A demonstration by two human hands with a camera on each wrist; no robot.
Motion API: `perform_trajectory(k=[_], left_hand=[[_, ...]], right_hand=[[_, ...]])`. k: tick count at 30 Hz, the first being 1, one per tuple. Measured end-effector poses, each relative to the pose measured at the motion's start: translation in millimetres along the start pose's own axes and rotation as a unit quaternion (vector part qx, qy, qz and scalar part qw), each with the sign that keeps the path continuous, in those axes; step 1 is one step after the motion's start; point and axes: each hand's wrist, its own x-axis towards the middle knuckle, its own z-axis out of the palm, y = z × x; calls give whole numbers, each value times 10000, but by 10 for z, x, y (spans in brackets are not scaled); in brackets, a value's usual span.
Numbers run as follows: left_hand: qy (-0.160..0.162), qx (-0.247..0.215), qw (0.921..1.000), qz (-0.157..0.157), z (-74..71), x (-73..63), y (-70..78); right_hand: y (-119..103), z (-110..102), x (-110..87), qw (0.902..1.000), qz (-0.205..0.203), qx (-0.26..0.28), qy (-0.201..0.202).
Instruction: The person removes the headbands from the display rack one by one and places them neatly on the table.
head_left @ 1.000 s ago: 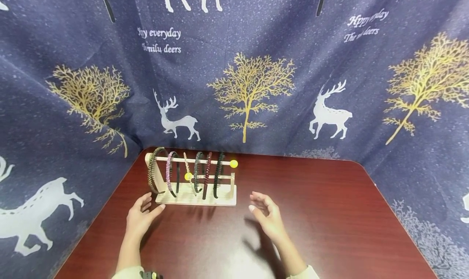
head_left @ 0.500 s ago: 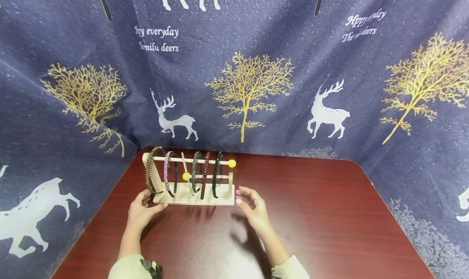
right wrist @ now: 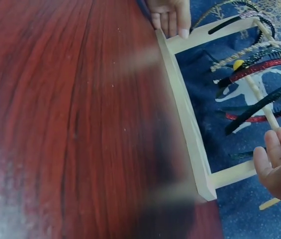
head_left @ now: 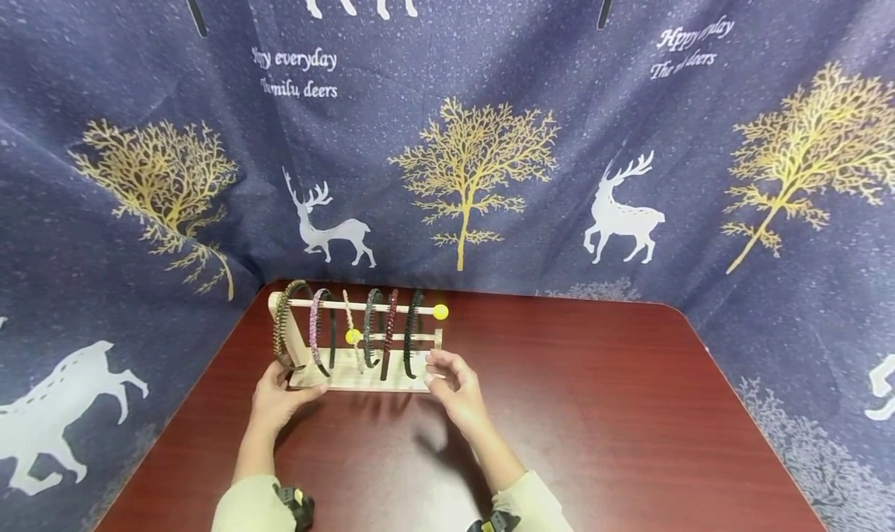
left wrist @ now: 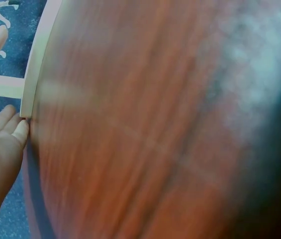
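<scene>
A pale wooden headband stand [head_left: 337, 379] stands at the back left of the table. It has two rails with yellow ball ends, and several headbands hang on it: olive, pink, cream, grey, dark red and black [head_left: 412, 338]. My left hand [head_left: 271, 400] grips the left end, its thumb along the front edge of the base; this shows in the right wrist view as well. My right hand [head_left: 456, 392] is at the right end, fingers loosely bent, fingertips [right wrist: 275, 144] close to the short upright and lower rail. It covers the right corner of the base.
The reddish-brown wooden table [head_left: 594, 408] has rounded back corners. A blue cloth [head_left: 503, 66] printed with white deer and golden trees hangs behind and at both sides. Dark straps with small devices [head_left: 297, 505] are on the wrists.
My right hand has moved left to the right end of the headband stand. My left hand has closed in on the left end, its thumb sliding further along the base.
</scene>
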Motion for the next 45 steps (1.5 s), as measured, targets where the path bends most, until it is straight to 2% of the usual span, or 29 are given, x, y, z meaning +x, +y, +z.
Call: perform_trajectory(k=[7, 10, 14, 18, 21, 26, 33, 39, 45], left_hand=[[-26, 118, 9998, -183, 27, 31, -18], [32, 344, 9993, -160, 40, 51, -50], [204, 1022, 9945, 46, 45, 70, -101], [185, 1233, 9921, 160, 32, 74, -124], [162, 1259, 9919, 100, 24, 67, -118], [252, 1641, 9861, -56, 11, 42, -82], [190, 1614, 9865, -214, -6, 66, -115], [0, 1384, 9902, -206, -10, 78, -121], [42, 1355, 9904, -272, -3, 74, -108]], right_hand=[[58, 66, 88, 9999, -87, 13, -142], [63, 94, 125, 9998, -117, -12, -170], [56, 129, 151, 9996, -182, 5, -202], [47, 153, 162, 9995, -218, 3, -209], [51, 167, 167, 9994, -267, 32, -226], [64, 207, 168, 9991, -321, 112, -253], [76, 236, 148, 9996, -225, -76, -177], [100, 251, 140, 9991, -384, -150, -55], [86, 270, 146, 9984, -561, -100, 4]])
